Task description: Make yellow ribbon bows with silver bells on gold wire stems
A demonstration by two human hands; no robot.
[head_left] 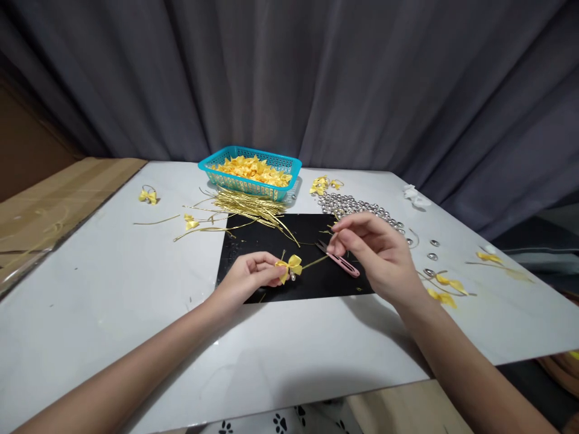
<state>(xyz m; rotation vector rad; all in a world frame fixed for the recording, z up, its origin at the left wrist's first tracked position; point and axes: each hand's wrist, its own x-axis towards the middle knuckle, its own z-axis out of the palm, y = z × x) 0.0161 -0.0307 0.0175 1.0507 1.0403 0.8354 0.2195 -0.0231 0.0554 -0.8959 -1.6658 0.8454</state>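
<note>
Between the thumb and fingers of my left hand (257, 272) is a yellow ribbon bow (292, 265), with a small silver bell or bead hanging at its middle. A gold wire tie (315, 262) runs from the bow up to the right. Its far end is pinched in the fingertips of my right hand (377, 253). Both hands are over a black mat (289, 232). Pink-handled thread snips (344, 264) lie on the mat just below my right fingers, blades pointing up and left.
A teal basket (249, 182) full of yellow bows stands at the back. Before it lies a pile of gold wire ties (253, 208). Silver beads (353, 207) are heaped behind my right hand. Loose bows (446, 283) and wires lie at right on the white table (113, 289).
</note>
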